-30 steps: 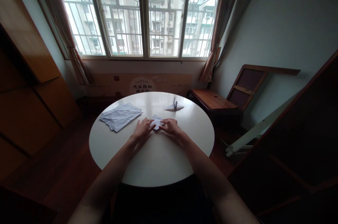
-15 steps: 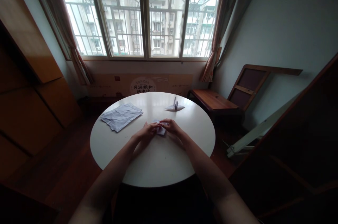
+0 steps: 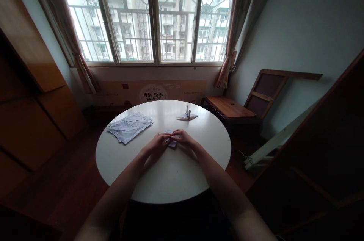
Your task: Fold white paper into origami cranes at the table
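Note:
A small folded piece of white paper [image 3: 171,140] lies on the round white table [image 3: 170,172], mostly covered by my fingers. My left hand [image 3: 158,144] pinches its left side with the fingers curled. From the right, my right hand [image 3: 182,138] grips the same piece, fingers closed over it. Behind the hands a finished paper crane [image 3: 187,115] stands on the table. A loose pile of creased white sheets [image 3: 129,126] lies to the left.
A barred window with curtains fills the back wall. A low wooden bench [image 3: 227,107] and a leaning wooden frame [image 3: 265,89] stand at the right. Wooden cabinets [image 3: 34,112] line the left side. A pale plank [image 3: 278,138] leans at the right.
A second ago both hands lay flat, pressing the paper on the table. Since then the fingers have curled and closed together over the piece, which now looks smaller.

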A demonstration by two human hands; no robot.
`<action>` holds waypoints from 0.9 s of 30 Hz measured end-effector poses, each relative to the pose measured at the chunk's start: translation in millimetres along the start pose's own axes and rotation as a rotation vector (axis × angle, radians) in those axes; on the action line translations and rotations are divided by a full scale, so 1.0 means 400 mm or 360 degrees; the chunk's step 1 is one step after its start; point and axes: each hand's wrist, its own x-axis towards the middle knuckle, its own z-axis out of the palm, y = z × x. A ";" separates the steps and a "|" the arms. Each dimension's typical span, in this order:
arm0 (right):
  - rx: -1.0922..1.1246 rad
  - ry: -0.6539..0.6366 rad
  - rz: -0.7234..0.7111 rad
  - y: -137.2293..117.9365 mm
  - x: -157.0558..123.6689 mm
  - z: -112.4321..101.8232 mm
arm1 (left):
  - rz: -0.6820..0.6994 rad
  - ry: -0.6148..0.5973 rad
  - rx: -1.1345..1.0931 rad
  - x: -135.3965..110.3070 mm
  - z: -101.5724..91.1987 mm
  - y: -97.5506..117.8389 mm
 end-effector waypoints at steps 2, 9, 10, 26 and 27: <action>-0.0009 0.0007 0.0004 -0.001 0.000 0.000 | 0.0014 0.0000 0.0010 0.000 -0.003 0.003; -0.0023 0.0017 0.0010 -0.017 -0.008 -0.009 | 0.0055 0.0001 0.0027 -0.003 -0.007 0.004; -0.0028 0.0019 0.0021 -0.021 -0.010 -0.011 | 0.0059 0.0001 0.0029 -0.002 -0.006 0.003; -0.0044 0.0015 0.0050 -0.029 -0.015 -0.017 | 0.0056 -0.0029 -0.0025 0.012 0.007 -0.021; -0.0054 0.0007 0.0048 -0.030 -0.015 -0.017 | 0.0058 -0.0022 -0.0033 0.013 0.009 -0.024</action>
